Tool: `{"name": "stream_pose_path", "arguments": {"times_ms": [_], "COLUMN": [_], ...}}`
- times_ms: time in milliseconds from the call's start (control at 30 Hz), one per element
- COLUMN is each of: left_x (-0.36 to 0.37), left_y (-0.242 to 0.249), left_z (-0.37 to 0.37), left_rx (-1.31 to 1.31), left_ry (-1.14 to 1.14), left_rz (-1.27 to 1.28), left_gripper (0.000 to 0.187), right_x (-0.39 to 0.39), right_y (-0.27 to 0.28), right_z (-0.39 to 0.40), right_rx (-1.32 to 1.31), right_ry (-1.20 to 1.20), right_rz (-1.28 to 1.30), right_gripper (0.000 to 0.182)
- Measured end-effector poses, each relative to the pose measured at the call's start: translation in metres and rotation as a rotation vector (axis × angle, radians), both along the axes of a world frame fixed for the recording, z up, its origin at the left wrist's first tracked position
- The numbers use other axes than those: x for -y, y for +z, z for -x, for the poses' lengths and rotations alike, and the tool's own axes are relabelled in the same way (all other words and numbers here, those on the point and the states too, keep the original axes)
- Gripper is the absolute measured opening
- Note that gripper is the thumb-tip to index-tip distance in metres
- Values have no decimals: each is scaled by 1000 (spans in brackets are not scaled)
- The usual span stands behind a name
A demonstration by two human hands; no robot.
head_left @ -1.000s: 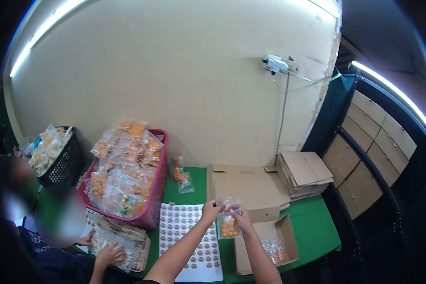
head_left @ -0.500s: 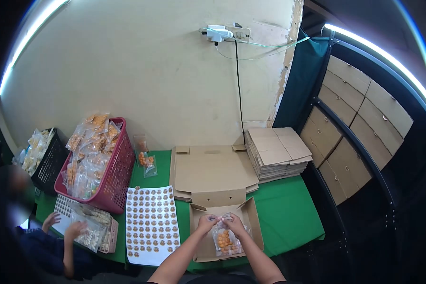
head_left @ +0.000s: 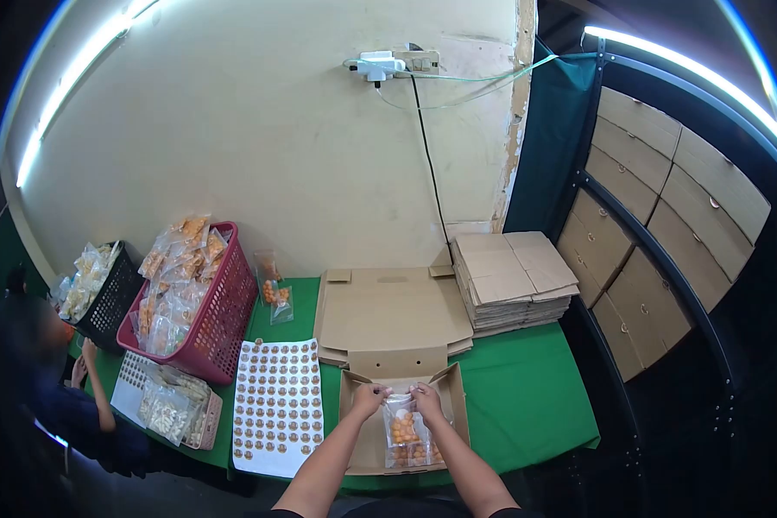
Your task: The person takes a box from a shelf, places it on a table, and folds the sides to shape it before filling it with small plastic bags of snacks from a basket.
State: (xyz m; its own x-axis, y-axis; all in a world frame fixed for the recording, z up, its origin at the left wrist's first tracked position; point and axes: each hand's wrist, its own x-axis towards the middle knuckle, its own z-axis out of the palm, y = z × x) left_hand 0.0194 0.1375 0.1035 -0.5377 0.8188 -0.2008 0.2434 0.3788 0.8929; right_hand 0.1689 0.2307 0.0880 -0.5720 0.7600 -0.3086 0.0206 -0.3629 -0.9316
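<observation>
An open cardboard box [head_left: 358,453] lies at the near edge of the green table. Inside it is a clear plastic bag [head_left: 403,427] of round orange snacks, which partly covers more orange snacks in plastic at the bottom of the box. My left hand [head_left: 372,400] is closed, pinching the bag's upper left corner. Closed at the upper right corner, my right hand [head_left: 425,400] pinches the same bag. The bag's top edge stretches between both hands. A sheet of round stickers [head_left: 278,406] lies left of the box.
Behind the box are flat opened cartons [head_left: 393,311] and a stack of folded cartons [head_left: 518,276]. A pink basket [head_left: 220,319] of snack bags, a black basket [head_left: 108,302] and a small pink basket [head_left: 207,427] stand left. A co-worker [head_left: 56,388] is at far left. Boxes [head_left: 639,207] fill the right rack.
My hands have moved apart, from together above the bag to its two upper corners. The bag now hangs straighter. The co-worker's hands have moved back from the small pink basket.
</observation>
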Motion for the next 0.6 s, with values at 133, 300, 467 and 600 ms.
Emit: {"name": "stream_pose_path", "arguments": {"times_ms": [133,300,467,600], "left_x": [-12,-29,-27,-34], "left_y": [20,13,25,23], "left_z": [0,1,-2,-17], "left_rx": [-171,431,154,303], "left_ry": [117,171,213,367], "left_rz": [129,-256,-241,-511], "left_gripper": [20,26,25,29], "right_x": [-10,6,-9,-14], "right_y": [1,46,34,37], "right_z": [11,21,22,20], "right_rx": [239,80,-169,-94], "right_ry": [-147,89,55,-5], "right_rz": [-663,-669,-128,-218], "right_gripper": [21,37,16,13]}}
